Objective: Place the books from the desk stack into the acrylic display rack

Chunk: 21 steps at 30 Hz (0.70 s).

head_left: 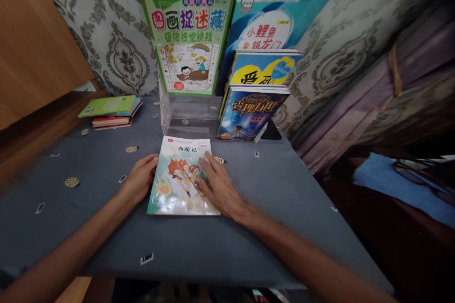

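Observation:
A picture book [183, 199] with a winged cartoon figure on its pale cover lies flat on the cloth-covered table. At its left edge is my left hand [139, 179], with the fingers curled in against the book's side; the fingertips are partly hidden. My right hand [221, 185] rests flat on the right part of the cover, fingers stretched out and slightly apart. Just behind the book stands a clear plastic rack [188, 116], its front left section without a book.
The rack holds a green book [188, 40], a dark blue book [250, 113], a yellow-and-blue book [265, 68] and a teal book [273, 14]. A small stack of books [112, 108] lies at the back left. Patterned curtains [128, 52] hang behind the table [106, 241].

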Motion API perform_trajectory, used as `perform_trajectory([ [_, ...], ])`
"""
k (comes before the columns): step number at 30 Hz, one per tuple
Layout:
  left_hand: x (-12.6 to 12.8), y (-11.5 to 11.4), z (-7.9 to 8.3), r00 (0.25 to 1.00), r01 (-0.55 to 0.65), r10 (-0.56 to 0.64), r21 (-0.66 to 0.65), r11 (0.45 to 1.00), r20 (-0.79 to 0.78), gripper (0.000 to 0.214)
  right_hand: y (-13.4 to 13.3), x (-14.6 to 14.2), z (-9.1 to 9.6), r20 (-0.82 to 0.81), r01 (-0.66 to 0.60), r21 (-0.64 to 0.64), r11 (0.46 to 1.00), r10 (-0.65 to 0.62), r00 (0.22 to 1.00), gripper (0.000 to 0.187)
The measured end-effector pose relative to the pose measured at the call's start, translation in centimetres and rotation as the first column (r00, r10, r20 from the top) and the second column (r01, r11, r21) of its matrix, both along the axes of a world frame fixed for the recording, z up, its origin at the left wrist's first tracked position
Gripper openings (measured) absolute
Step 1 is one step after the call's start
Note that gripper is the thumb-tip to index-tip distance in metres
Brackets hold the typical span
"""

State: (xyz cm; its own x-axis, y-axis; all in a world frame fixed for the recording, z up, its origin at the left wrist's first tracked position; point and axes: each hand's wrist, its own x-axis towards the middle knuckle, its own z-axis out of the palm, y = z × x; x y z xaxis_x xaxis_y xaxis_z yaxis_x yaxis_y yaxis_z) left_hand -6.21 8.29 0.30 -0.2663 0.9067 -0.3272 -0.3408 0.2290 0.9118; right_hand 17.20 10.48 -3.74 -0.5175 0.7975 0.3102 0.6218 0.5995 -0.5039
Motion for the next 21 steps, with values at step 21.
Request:
perform_trajectory([
  [21, 3.4, 0.8, 2.8, 0.963, 0.041, -0.066, 0.102, 0.994, 0.261, 0.025, 0.5, -0.4, -0.7, -0.393, 0.212, -0.185, 0.959, -0.271, 0.879, 0.074],
])
